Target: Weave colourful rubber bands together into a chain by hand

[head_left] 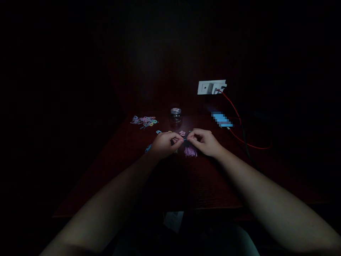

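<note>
Over the dark red table [106, 181], my left hand [166, 144] and my right hand [204, 141] face each other, fingertips pinched. A small bluish elastic band [185, 139] spans the narrow gap between them, and both hands grip it. Just below the fingers lies a heap of purple bands [190, 152]. Behind the fingertips sits a small pink cluster of bands [182, 133]. Blue bands [148, 148] show partly from behind my left hand, with a lighter blue band [158, 132] farther back. Bits of yellow and green near the hands are mostly covered.
A mixed pile of coloured bands [145, 122] lies at the back left. Near the wall stands a clear lidded jar [176, 115]. At right, a phone [222, 120] with a blurred screen is connected to a red cable [233, 103]; a white wall socket [204, 88] holds a charger.
</note>
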### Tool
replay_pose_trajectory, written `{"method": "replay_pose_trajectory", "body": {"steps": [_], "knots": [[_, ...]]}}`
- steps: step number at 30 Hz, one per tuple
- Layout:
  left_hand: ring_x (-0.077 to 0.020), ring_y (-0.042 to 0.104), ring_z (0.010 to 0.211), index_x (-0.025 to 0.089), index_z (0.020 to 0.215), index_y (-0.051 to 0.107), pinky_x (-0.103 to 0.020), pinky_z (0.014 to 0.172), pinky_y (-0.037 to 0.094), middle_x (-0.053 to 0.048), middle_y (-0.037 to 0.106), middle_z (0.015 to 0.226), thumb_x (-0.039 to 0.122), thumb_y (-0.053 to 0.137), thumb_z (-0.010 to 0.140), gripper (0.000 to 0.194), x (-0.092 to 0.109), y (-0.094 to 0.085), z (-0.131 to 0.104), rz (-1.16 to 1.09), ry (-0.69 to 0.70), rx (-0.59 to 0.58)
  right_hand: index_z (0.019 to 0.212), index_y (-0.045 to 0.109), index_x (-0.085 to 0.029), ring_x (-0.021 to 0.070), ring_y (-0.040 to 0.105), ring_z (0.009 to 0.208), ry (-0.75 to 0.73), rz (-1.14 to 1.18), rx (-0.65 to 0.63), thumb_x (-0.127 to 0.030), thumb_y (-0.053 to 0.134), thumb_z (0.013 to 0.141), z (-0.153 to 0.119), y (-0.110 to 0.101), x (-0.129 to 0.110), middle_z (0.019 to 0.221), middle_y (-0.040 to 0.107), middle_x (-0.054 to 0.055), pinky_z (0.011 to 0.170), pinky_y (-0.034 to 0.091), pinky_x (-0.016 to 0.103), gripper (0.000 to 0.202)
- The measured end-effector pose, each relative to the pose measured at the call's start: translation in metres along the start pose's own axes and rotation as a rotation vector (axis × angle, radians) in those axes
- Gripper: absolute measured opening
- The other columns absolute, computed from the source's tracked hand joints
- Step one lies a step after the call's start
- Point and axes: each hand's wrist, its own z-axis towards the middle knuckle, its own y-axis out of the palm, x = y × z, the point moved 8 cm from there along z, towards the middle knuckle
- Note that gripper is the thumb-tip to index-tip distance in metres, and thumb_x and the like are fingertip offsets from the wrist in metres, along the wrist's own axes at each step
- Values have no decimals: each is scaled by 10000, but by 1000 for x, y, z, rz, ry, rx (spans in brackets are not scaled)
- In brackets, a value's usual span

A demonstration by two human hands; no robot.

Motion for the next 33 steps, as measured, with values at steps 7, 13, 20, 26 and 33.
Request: {"method": "replay_pose_trajectory", "body": {"steps": [7, 13, 20, 26, 33], "knots": [[-104, 608, 655, 171, 841, 705, -219, 636, 469, -17, 689, 754, 259, 604, 821, 135, -1, 1, 0, -17, -18, -16, 815, 648, -126, 106, 426, 567, 0, -14, 0, -304, 587, 840, 0, -1, -1, 642, 522, 0, 537, 348, 236, 190], [-106, 594, 647, 171, 803, 685, -223, 632, 458, -2, 677, 713, 250, 595, 821, 121, 1, 0, 1, -7, -14, -4, 817, 643, -131, 114, 453, 593, 4, -26, -12, -313, 577, 848, 0, 1, 1, 674, 552, 16, 559, 367, 240, 196], [-106, 586, 636, 169, 800, 676, -224, 622, 453, -4, 670, 706, 239, 599, 811, 105, 1, 1, 2, -3, -2, 5, 805, 623, -133, 111, 445, 588, 6, -60, -34, -309, 564, 851, 0, 2, 1, 660, 530, 5, 562, 365, 236, 191], [-106, 579, 639, 167, 788, 668, -227, 620, 449, -7, 658, 704, 222, 604, 797, 85, 0, 3, 1, -14, 0, 11, 792, 618, -128, 106, 443, 591, 5, -48, -30, -286, 567, 838, 0, 2, -3, 658, 520, 3, 562, 364, 234, 172], [-102, 562, 639, 164, 768, 651, -222, 615, 443, -7, 649, 711, 204, 605, 780, 62, 2, 3, 1, -15, 7, 10, 822, 625, -127, 95, 421, 549, 11, 17, -46, -285, 602, 803, 0, 4, -7, 623, 498, -14, 530, 350, 227, 161]]}}
